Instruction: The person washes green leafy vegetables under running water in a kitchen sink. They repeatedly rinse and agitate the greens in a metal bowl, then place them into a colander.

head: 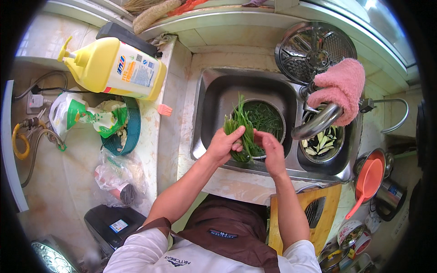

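Observation:
My left hand (223, 145) grips a bunch of long green leaves (243, 116), likely garlic chives, over the near part of the left sink basin (218, 92). To the right of the bunch, my right hand (271, 152) is cupped, its fingertips at the leaves; whether they pinch any is hidden. Below and behind the bunch sits a round metal bowl or colander (284, 128) with more cut greens (264, 117) in it. The smaller right basin holds a metal bowl (341, 146) of pale sliced vegetable pieces (321, 141).
A metal faucet (315, 124) draped with a pink cloth (341, 87) overhangs the divider. Behind it leans a round metal lid (315, 51). Left are a yellow detergent jug (116, 68) and teal basket (134, 126). A wooden cutting board (327, 204) and red ladle (368, 177) stand right.

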{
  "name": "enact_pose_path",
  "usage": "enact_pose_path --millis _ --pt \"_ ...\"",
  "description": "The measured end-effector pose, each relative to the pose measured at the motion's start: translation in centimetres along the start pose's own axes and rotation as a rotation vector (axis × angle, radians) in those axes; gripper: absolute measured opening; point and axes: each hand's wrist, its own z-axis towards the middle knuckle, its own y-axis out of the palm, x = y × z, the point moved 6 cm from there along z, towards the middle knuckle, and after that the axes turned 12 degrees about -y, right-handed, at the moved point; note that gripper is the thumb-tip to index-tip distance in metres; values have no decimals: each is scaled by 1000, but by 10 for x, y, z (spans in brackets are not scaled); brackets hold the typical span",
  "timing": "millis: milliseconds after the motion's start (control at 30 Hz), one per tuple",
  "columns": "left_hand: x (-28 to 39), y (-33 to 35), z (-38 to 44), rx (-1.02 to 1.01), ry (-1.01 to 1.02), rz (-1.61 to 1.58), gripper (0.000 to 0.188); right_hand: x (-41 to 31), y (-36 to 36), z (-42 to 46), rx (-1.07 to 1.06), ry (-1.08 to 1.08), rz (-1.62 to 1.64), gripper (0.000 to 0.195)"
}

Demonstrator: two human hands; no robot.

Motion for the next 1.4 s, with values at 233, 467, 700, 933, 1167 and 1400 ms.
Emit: enact_pose_path --millis 233,467,700,933,1167,1400 --pt "-5 -2 4 68 -27 -12 32 13 -1 -16 -14 132 105 29" --pt "-13 -10 8 39 -34 -219 26 -10 -18 -22 129 -247 -487 25" --pt "-15 1 8 79 -3 -148 24 -30 0 -46 89 -195 -456 20" --pt "-32 -56 5 669 65 227 39 -14 -38 -33 208 -263 -880 8" --pt "-24 -8 -24 393 415 717 31 -18 -30 -36 138 -114 -868 11" --pt "-43 0 -34 248 183 1108 32 -1 -1 -41 -59 238 -348 18"
